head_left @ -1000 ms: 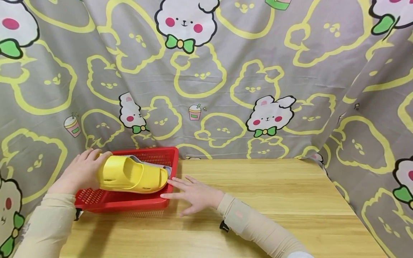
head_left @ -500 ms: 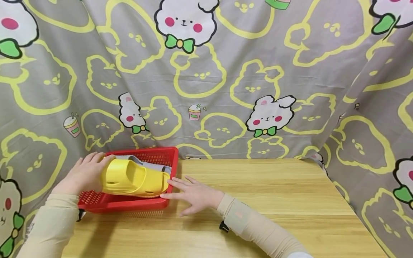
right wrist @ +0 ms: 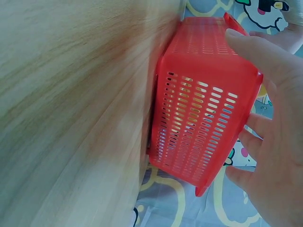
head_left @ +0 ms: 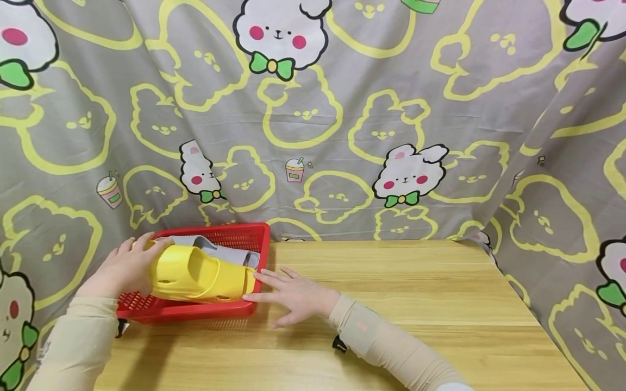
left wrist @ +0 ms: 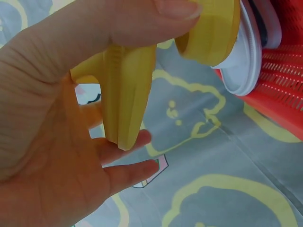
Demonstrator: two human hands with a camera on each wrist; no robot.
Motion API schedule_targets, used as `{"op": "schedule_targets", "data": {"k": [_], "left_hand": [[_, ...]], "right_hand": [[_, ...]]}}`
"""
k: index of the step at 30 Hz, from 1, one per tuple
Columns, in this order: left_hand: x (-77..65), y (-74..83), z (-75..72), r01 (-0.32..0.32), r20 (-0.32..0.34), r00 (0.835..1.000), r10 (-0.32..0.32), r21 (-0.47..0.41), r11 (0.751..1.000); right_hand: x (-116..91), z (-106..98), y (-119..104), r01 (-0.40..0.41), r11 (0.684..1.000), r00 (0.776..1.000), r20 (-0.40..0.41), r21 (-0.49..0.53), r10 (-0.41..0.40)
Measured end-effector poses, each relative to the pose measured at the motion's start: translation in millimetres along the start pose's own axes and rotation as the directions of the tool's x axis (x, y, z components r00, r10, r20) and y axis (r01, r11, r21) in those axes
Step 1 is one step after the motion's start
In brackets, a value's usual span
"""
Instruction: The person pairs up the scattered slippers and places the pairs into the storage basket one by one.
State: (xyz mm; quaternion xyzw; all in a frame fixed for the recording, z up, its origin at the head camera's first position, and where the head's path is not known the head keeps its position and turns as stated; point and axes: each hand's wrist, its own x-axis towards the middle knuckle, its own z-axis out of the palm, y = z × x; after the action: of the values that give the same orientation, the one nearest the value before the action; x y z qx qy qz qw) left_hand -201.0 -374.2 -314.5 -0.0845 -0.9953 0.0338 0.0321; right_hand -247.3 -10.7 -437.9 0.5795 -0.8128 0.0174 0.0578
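My left hand (head_left: 119,269) holds a yellow slipper (head_left: 198,274) by its left end, at the red basket (head_left: 195,313). In the left wrist view the thumb lies on top of the yellow slipper (left wrist: 125,94), with other fingers on its far side. The slipper's right end sits inside the basket's right rim. Behind it lies a grey slipper (head_left: 227,253), partly hidden by the yellow one. My right hand (head_left: 300,296) is spread, its fingertips at the basket's right rim. The right wrist view shows the basket's slotted end wall (right wrist: 203,71) beside that hand.
The basket stands on a wood-grain table (head_left: 406,309), at the left, close to a patterned cloth (head_left: 323,136) that hangs behind and at the sides. A small black object (head_left: 339,343) lies beside the right forearm.
My left hand has lowered the yellow slipper deeper into the basket, its right end dipping. More of the grey slipper behind it shows. The right hand has stayed in place.
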Motion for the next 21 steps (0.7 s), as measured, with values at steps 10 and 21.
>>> {"op": "schedule_targets", "data": {"k": [10,21], "left_hand": [[-5.3,-5.5,7.1,-0.012,0.016,1.000,0.012,-0.016,1.000],[-5.5,-7.8,12.1,0.000,0.031,1.000,0.004,-0.119,0.993]], "right_hand": [[0.8,1.6,0.3,0.006,1.000,1.000,-0.011,-0.007,-0.007],[1.4,0.5,-0.2,0.005,1.000,1.000,-0.012,-0.019,-0.005]]}}
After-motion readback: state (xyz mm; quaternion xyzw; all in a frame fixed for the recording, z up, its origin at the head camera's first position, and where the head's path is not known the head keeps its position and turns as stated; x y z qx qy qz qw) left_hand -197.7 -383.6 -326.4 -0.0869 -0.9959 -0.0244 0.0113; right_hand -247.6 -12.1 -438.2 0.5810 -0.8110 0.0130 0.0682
